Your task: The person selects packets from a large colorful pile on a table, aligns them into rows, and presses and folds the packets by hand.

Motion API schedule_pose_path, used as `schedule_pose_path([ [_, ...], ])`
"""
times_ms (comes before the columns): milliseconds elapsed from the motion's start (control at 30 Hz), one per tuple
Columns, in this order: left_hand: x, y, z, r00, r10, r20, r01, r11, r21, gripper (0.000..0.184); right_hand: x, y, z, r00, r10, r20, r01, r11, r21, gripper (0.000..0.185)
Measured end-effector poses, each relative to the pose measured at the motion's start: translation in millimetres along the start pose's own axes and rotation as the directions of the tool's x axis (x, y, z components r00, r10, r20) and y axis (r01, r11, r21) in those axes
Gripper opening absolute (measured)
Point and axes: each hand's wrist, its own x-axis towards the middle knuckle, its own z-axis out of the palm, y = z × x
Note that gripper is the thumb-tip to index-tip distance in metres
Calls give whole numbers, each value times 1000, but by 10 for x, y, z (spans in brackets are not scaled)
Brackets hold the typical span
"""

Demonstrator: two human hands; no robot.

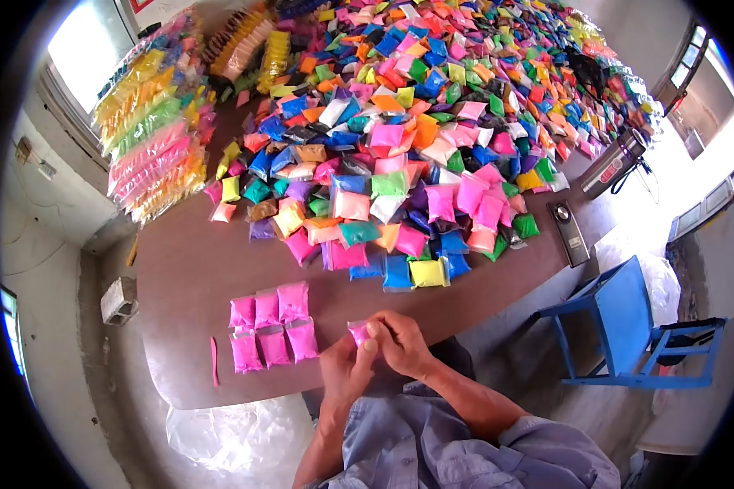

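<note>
Close to my body at the table's front edge, my left hand (348,367) and my right hand (401,343) are closed together on a small pink packet (357,331). Fingers cover most of that packet. To the left, several pink packets (272,347) lie side by side in two rows on the brown table (187,293). A thin pink stick-like tool (214,361) rests left of them. Beyond my hands, a yellow packet (427,273) marks the near edge of a big heap of small packets (383,134) in many colours.
Strips of joined packets (151,138) are stacked at the back left. A dark phone-like object (568,235) and a metal flask (616,163) stand near the right edge. A blue chair (620,322) is on the floor at right; clear plastic (236,436) lies below the front edge.
</note>
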Motion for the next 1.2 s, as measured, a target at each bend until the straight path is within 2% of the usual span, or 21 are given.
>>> schedule_pose_path([
  [133,8,33,24,1000,-9,-20,9,1000,13,36,43,-88,3,1000,25,3,-25,1000,2,22],
  [200,-7,56,14,996,46,-78,-40,997,70,33,39,-116,19,999,22,24,-22,1000,-16,23],
  [300,-40,-16,1,993,41,-108,-24,989,148,32,56,-118,41,996,61,66,-62,998,8,25],
  [333,-38,37,13,992,28,-120,-13,992,122,32,56,-106,26,994,85,73,-83,996,-30,25],
  [400,-33,-1,-27,995,-65,-71,70,995,72,35,46,-73,15,991,108,84,-103,993,-63,26],
  [500,-37,-134,-29,1000,-10,-29,11,1000,27,39,15,-37,22,995,94,33,-94,996,-2,23],
  [600,-14,-77,-26,998,-53,-45,53,999,7,39,11,-38,22,998,52,-21,-52,999,-1,23],
  [767,-2,-58,-61,998,-43,-38,47,994,94,32,36,-68,-2,997,73,18,-73,997,0,25],
  [833,1,-70,-70,998,29,-64,-23,995,102,30,48,-85,3,995,86,41,-86,996,-4,25],
  [933,-34,-40,-65,995,20,-95,-4,986,165,30,64,-126,14,988,135,70,-137,991,12,24],
  [1100,-35,-122,-41,995,-9,-95,15,998,65,30,38,-56,38,996,88,19,-89,996,28,23],
  [1200,12,-119,0,991,-39,-129,38,999,-9,31,5,24,-13,997,8,73,-8,1000,-7,21],
])
